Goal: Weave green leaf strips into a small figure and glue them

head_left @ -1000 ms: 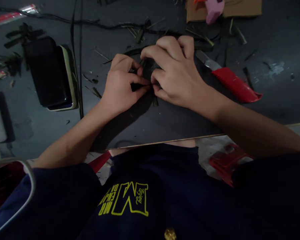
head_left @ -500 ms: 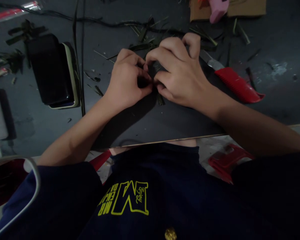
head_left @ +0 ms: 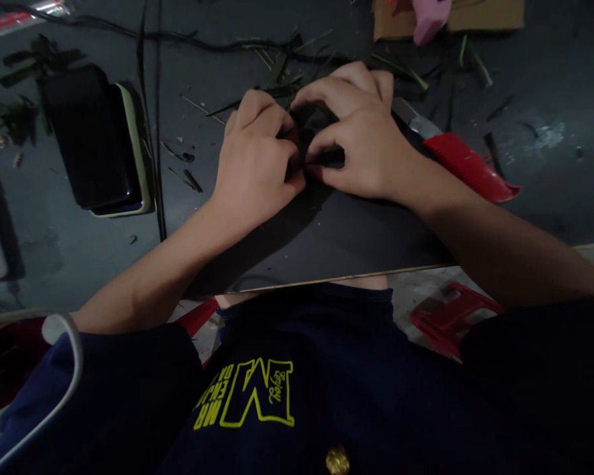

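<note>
Both hands (head_left: 259, 153) (head_left: 363, 135) curl near leaf strips (head_left: 280, 67); cannot tell if they grip anything

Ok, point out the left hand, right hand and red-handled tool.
Left hand (head_left: 255, 158), head view: back of hand.
Right hand (head_left: 369, 135), head view: back of hand.
Red-handled tool (head_left: 470, 166), head view: middle of its handle.

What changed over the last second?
The right hand has rolled a little, opening a gap between thumb and forefinger; the left hand shifted slightly rightward. The dark strip end below the hands no longer shows. Whether anything was let go is too dark to tell. Unmoved: red-handled tool, black device, cardboard.
</note>
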